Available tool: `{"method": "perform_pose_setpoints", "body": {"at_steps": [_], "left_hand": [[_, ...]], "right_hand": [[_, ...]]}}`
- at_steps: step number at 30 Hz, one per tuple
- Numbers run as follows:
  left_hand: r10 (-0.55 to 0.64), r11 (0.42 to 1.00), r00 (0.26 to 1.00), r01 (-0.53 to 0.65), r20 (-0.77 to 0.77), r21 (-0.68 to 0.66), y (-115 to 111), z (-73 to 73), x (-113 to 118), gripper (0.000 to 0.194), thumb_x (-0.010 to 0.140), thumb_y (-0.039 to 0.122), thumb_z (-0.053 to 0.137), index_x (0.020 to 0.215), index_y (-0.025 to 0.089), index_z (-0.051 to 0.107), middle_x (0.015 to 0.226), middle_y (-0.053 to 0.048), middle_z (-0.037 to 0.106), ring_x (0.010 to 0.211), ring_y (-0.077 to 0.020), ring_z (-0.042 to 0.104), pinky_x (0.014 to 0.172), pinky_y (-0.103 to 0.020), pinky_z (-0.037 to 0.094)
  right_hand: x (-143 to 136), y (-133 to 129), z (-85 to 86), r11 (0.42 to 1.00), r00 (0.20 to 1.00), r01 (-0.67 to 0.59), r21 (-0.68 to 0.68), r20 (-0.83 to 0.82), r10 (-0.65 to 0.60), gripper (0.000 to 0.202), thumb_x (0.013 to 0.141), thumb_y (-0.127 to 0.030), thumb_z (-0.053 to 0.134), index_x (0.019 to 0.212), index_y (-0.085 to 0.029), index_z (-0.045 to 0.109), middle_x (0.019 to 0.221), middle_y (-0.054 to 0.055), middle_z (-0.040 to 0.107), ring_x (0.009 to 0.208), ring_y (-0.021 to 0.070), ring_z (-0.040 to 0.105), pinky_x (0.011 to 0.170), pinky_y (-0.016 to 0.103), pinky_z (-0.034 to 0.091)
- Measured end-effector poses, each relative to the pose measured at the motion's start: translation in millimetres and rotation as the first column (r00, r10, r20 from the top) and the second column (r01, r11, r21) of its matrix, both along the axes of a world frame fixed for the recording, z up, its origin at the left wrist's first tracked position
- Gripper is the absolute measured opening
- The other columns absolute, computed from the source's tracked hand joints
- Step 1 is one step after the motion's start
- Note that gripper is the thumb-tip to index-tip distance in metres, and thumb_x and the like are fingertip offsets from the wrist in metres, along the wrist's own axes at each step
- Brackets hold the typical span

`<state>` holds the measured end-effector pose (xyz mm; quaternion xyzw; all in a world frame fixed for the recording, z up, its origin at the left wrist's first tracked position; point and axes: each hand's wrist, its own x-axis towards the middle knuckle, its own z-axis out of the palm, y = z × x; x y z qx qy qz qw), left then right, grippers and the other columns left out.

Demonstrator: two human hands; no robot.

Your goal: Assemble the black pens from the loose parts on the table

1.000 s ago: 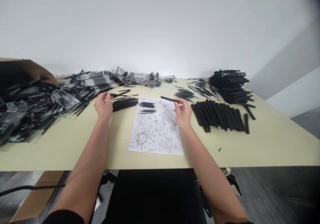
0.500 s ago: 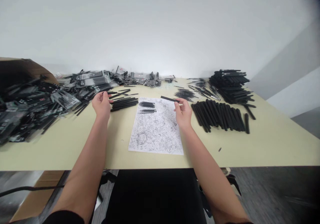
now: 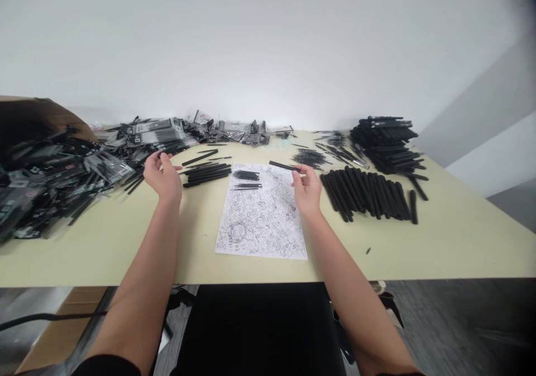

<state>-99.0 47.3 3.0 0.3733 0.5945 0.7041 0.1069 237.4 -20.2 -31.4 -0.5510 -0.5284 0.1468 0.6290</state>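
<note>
Presently noted:
Right hand (image 3: 307,189): fingertips pinched on a black stick (image 3: 283,166), held just above the scribbled sheet (image 3: 262,219).
Left hand (image 3: 163,176): fingers spread, holding nothing, beside the loose black sticks (image 3: 208,173) to its right.
Packets (image 3: 62,169): heaped left of the left hand.
Black tubes (image 3: 368,194): rowed right of the right hand.

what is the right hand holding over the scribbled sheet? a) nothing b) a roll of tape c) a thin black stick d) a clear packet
c: the right hand pinches a thin black stick at its fingertips, above the far edge of the white paper sheet covered in black scribbles.
</note>
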Motion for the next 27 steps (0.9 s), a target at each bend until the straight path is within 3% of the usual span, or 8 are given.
{"method": "perform_pose_setpoints", "body": {"at_steps": [3, 5, 9, 13, 16, 18, 27], "left_hand": [[-0.101, 0.995, 0.993, 0.101, -0.059, 0.007, -5, 2.7, 9, 0.025, 0.089, 0.03, 0.054, 0.105, 0.013, 0.064, 0.094, -0.008, 0.073, 0.058, -0.0097, 0.065, 0.054, -0.02, 0.052], [-0.258, 0.966, 0.964, 0.258, -0.062, -0.009, -8, 4.1, 17, 0.023, 0.084, 0.031, 0.059, 0.097, 0.013, 0.065, 0.084, -0.006, 0.073, 0.058, -0.0107, 0.065, 0.056, -0.021, 0.052], [-0.579, 0.811, 0.815, 0.573, -0.021, -0.113, -17, 6.2, 30, 0.021, 0.069, 0.033, 0.067, 0.079, 0.015, 0.066, 0.061, -0.002, 0.066, 0.056, -0.0148, 0.064, 0.059, -0.027, 0.053], [-0.758, 0.635, 0.653, 0.734, -0.009, -0.24, -24, 7.6, 35, 0.019, 0.061, 0.033, 0.07, 0.07, 0.016, 0.068, 0.055, -0.003, 0.065, 0.049, -0.0152, 0.059, 0.053, -0.028, 0.05], [-0.815, 0.539, 0.579, 0.776, 0.03, -0.327, -28, 9.6, 36, 0.019, 0.059, 0.031, 0.07, 0.07, 0.016, 0.067, 0.058, -0.004, 0.067, 0.046, -0.0146, 0.057, 0.051, -0.028, 0.047], [-0.827, 0.509, 0.561, 0.776, 0.037, -0.373, -29, 10.7, 35, 0.019, 0.058, 0.03, 0.07, 0.07, 0.016, 0.066, 0.059, -0.005, 0.068, 0.046, -0.0146, 0.057, 0.05, -0.028, 0.046], [-0.8, 0.541, 0.594, 0.649, -0.087, -0.535, -24, 3.4, 24, 0.015, 0.059, 0.029, 0.063, 0.069, 0.018, 0.066, 0.061, -0.005, 0.07, 0.045, -0.015, 0.056, 0.048, -0.027, 0.045]], "right_hand": [[0, -1, 1.1, 1.0, 1.0, 0.0, -0.022, 0.02, 0.001, 0.029, 0.088, -0.044, 0.055, 0.104, -0.022, 0.065, 0.094, 0.003, 0.066, 0.065, 0.0132, 0.057, 0.063, 0.029, 0.047], [0, -3, 1.9, 0.999, 0.999, 0.004, -0.048, 0.047, -0.002, 0.032, 0.087, -0.045, 0.054, 0.103, -0.02, 0.065, 0.094, 0.004, 0.067, 0.064, 0.0133, 0.056, 0.064, 0.029, 0.047], [0, -5, 2.7, 0.988, 0.997, 0.016, -0.154, 0.073, -0.005, 0.029, 0.085, -0.043, 0.053, 0.097, -0.02, 0.066, 0.088, 0.003, 0.068, 0.062, 0.0139, 0.053, 0.065, 0.03, 0.045], [1, -6, 3.4, 0.968, 0.998, 0.013, -0.249, 0.068, 0.004, 0.02, 0.08, -0.035, 0.051, 0.085, -0.021, 0.065, 0.079, 0.0, 0.066, 0.064, 0.0155, 0.053, 0.067, 0.03, 0.043], [2, -6, 4.1, 0.963, 0.996, 0.015, -0.27, 0.083, 0.008, 0.019, 0.077, -0.034, 0.05, 0.081, -0.022, 0.064, 0.077, 0.0, 0.066, 0.066, 0.0167, 0.053, 0.068, 0.03, 0.042], [2, -6, 3.8, 0.961, 0.997, 0.018, -0.276, 0.082, 0.005, 0.02, 0.077, -0.034, 0.05, 0.081, -0.022, 0.065, 0.077, 0.0, 0.066, 0.066, 0.017, 0.053, 0.068, 0.031, 0.041], [4, -5, -0.8, 0.958, 0.994, 0.083, -0.275, 0.096, -0.058, 0.019, 0.077, -0.034, 0.049, 0.081, -0.022, 0.064, 0.076, 0.0, 0.065, 0.069, 0.0182, 0.055, 0.067, 0.03, 0.041]]}}
